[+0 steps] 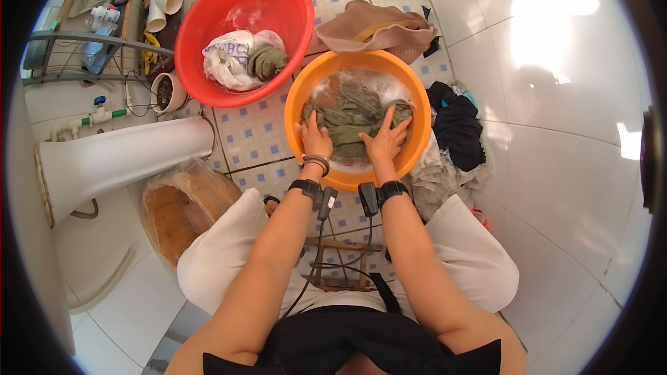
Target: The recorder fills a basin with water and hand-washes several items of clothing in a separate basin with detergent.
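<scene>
An orange plastic basin stands on the tiled floor in front of me, holding soapy water with white suds. Wet olive-green cloth lies bunched in the water. At the cloth's left side my left hand rests with its fingers spread. My right hand presses on the right side, fingers apart and touching the fabric. Neither hand is closed around it. Both wrists wear black straps with small cabled devices.
A red basin with a white plastic bag and rolled green cloth stands at upper left. A brown hat touches the orange basin's far side. Dark clothes lie rightward by the wall. A lined bin and white pedestal stand left.
</scene>
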A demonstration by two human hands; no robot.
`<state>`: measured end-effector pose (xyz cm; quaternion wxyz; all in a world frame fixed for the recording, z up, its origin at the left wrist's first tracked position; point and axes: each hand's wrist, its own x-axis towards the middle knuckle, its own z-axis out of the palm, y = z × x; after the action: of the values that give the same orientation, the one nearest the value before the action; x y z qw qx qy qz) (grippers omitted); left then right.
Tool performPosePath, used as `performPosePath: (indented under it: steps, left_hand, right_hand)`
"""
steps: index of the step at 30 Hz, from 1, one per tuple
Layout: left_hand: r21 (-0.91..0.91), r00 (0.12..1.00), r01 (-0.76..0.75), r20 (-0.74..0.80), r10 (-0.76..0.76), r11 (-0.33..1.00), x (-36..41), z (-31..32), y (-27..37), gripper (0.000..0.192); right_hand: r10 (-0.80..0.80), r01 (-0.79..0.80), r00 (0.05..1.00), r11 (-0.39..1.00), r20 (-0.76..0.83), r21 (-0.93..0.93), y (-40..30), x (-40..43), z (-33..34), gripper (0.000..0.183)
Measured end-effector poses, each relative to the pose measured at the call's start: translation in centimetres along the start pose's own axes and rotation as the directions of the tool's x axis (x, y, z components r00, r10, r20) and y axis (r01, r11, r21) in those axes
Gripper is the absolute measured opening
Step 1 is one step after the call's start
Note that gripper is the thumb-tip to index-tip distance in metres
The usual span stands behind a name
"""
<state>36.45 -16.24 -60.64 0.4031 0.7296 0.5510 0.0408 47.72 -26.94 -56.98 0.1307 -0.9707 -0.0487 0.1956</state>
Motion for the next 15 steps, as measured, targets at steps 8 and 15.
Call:
performPosePath:
  steps: [8,15]
  left_hand:
    - [-0.322,0.478,0.859,0.783,-0.398,0.398,-0.5,-0.8,4.9,0.101]
    - [-0.608,0.598,0.792,0.791,0.128,0.053,1.1,0.0,3.4,0.074]
  right_hand:
    - [-0.036,-0.104,0.958,0.88,0.284,0.464,0.7,4.6,1.7,0.053]
    - [-0.668,-0.326,0.505,0.438,0.546,0.838,-0.9,-2.8,-11.2,0.037]
